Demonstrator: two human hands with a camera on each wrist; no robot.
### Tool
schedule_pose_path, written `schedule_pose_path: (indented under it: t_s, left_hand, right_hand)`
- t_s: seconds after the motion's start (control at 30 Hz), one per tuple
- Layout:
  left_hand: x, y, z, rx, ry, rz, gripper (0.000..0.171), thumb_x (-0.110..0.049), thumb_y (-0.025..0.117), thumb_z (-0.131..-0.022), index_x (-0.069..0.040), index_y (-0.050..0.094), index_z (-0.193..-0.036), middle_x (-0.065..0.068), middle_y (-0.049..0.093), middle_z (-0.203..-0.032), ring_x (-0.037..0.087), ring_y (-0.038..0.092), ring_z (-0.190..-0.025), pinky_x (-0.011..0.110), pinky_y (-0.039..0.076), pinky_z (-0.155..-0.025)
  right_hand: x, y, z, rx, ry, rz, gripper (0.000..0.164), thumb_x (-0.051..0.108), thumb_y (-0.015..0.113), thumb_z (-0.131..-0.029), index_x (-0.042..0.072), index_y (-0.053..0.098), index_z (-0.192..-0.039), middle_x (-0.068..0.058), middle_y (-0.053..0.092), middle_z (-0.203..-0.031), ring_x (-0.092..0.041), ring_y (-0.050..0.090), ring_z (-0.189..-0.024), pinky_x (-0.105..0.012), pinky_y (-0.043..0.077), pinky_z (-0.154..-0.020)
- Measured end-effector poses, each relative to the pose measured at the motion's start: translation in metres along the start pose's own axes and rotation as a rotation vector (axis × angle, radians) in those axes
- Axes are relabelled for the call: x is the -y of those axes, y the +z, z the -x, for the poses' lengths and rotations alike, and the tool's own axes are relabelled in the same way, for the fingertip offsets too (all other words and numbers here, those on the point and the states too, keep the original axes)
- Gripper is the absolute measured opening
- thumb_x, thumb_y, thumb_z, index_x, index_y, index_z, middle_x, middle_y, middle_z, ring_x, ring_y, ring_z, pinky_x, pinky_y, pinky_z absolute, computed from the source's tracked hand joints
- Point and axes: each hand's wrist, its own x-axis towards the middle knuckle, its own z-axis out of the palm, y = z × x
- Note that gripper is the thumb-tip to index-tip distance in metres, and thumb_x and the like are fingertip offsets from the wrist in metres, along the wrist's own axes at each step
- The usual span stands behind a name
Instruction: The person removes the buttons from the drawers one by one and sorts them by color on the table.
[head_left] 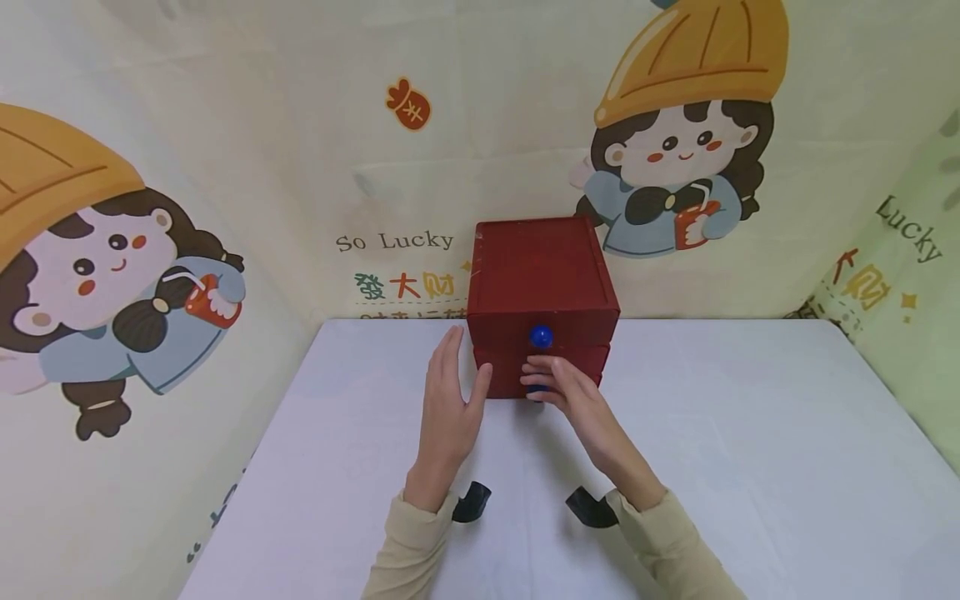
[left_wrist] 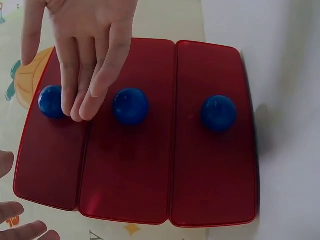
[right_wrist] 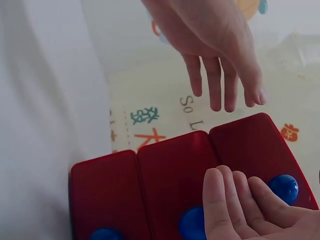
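Observation:
A red cabinet stands on the table, with three drawer fronts that each bear a round blue knob. In the left wrist view the top knob is partly covered by fingers; the middle knob and bottom knob show fully. My left hand is raised off the cabinet's left front side, fingers straight, holding nothing. In front of the drawers my right hand reaches across with long, slightly bent fingers, grasping no knob; whether they touch the front I cannot tell.
A white tabletop extends around the cabinet. Behind it hangs a pale printed cloth with cartoon figures and lettering. Black pieces stick out at both wrists by the beige sleeves.

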Motion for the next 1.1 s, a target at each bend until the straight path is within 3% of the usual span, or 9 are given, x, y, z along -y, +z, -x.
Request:
schedule_pose_path:
  t_s: [0.4,0.7,0.83,1.1]
  left_hand:
    - [-0.001,0.001,-0.016,-0.022,0.014,0.103,0.063,-0.041,0.049,-0.103,-0.009,0.032,-0.154,0.008,0.037,-0.157,0.020,0.035,-0.144,0.047,0.036,-0.114]
    - [-0.004,0.002,-0.028,-0.061,0.021,0.201,0.055,-0.039,0.051,-0.102,-0.016,0.038,-0.151,0.002,0.044,-0.150,0.017,0.041,-0.139,0.046,0.040,-0.111]
    - [-0.004,0.004,-0.032,-0.066,0.014,0.260,0.054,-0.038,0.051,-0.102,-0.012,0.041,-0.148,0.002,0.047,-0.146,0.017,0.044,-0.135,0.047,0.042,-0.109]
    - [-0.002,0.009,-0.041,-0.080,0.017,0.415,0.045,-0.029,0.053,-0.103,-0.009,0.044,-0.142,0.006,0.053,-0.138,0.020,0.049,-0.129,0.048,0.044,-0.105]
  right_hand:
    - [0.005,-0.001,-0.009,-0.023,0.031,-0.079,0.058,0.044,0.034,-0.107,-0.002,0.047,-0.140,-0.024,0.054,-0.136,-0.034,0.054,-0.125,-0.026,0.051,-0.097]
    - [0.006,-0.003,-0.014,-0.042,0.052,-0.098,0.057,0.044,0.034,-0.107,-0.001,0.048,-0.139,-0.024,0.054,-0.136,-0.036,0.055,-0.124,-0.027,0.052,-0.097]
    - [0.006,-0.003,-0.016,-0.034,0.061,-0.102,0.058,0.045,0.034,-0.107,-0.001,0.047,-0.139,-0.023,0.054,-0.136,-0.038,0.055,-0.124,-0.027,0.052,-0.096]
    - [0.005,-0.003,-0.019,-0.026,0.069,-0.123,0.059,0.045,0.033,-0.107,-0.003,0.049,-0.137,-0.026,0.054,-0.133,-0.026,0.064,-0.112,-0.028,0.054,-0.094]
